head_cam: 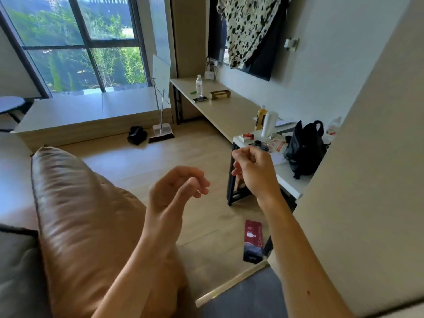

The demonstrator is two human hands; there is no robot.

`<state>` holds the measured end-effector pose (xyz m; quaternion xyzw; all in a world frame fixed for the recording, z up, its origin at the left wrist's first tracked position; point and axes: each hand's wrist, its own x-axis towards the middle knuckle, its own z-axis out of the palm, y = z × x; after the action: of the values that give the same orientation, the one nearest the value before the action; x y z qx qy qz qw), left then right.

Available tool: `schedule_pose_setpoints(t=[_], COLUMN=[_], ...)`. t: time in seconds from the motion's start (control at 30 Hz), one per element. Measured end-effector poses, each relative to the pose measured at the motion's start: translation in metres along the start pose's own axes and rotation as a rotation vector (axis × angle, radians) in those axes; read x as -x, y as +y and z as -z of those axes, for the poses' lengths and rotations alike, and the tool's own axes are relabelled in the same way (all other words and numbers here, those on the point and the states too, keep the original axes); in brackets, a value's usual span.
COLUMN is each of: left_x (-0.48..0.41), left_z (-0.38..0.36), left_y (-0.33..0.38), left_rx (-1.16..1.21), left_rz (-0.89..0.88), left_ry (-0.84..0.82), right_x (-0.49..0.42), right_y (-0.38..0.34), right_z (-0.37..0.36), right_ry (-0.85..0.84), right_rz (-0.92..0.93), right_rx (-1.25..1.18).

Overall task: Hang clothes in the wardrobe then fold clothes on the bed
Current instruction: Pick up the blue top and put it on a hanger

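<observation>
Draped over a dark flat panel on the wall above the long pale wooden desk (224,111): a thin cream garment with black blotches (247,26), creased and loose.

In mid-air in front of the desk, the left hand (176,189), fingers loosely curled, released, grasping nothing. Closer to the desk's near end, the right hand (252,166), clenched small, nothing visible in it.

On the desk: a clear plastic bottle (199,84), a flat dark phone (200,99), a boxy gold tissue holder (220,94).

At the desk's near end, a slumped black backpack (305,148) on a white side table (293,182), partly cut off by a beige wall corner (367,180).

Left of the desk, a glossy, wrinkled tan leather cushion (80,214). By the desk's far leg, a broom and dustpan (161,131).
</observation>
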<state>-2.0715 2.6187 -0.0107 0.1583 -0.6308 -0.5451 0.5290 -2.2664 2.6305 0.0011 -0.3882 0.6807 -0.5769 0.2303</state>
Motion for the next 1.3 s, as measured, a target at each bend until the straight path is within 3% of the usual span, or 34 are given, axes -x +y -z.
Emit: schedule_pose_setpoints(t=[0.37,0.67,0.73,0.77,0.8,0.87,0.93,1.0,1.3], left_x=[-0.131,-0.247,-0.299,-0.319,-0.342,-0.362,-0.398,-0.419,-0.546], left_z=[-0.003,0.046,0.083,0.104,0.125,0.168,0.184,0.185,0.235], left_y=[-0.063,-0.137,-0.170,-0.184,-0.190,-0.214,-0.232,-0.235,-0.297], left_rx=[0.055,-0.027,-0.049,0.013,0.146,0.268,0.019,-0.116,-0.244], left_rz=[-0.049,-0.120,-0.078,0.046,0.264,0.339,0.062,-0.030,0.018], left_ry=[-0.101,-0.066,-0.040,-0.076,-0.231,-0.169,0.124,0.184,0.384], right_x=[-0.117,-0.285,-0.342,-0.362,-0.389,-0.434,-0.478,-0.520,-0.644], right_y=[0.001,0.018,0.019,0.018,0.016,0.014,0.011,0.012,0.026], right_z=[0.006,-0.061,-0.089,-0.099,-0.112,-0.137,-0.165,-0.200,-0.346], right_ry=[0.117,0.029,-0.033,-0.057,-0.083,-0.125,-0.157,-0.204,-0.486], right_rz=[0.031,0.079,0.098,0.097,0.097,0.085,0.086,0.093,0.130], right_rx=[0.027,0.072,0.073,0.073,0.068,0.059,0.047,0.031,-0.033])
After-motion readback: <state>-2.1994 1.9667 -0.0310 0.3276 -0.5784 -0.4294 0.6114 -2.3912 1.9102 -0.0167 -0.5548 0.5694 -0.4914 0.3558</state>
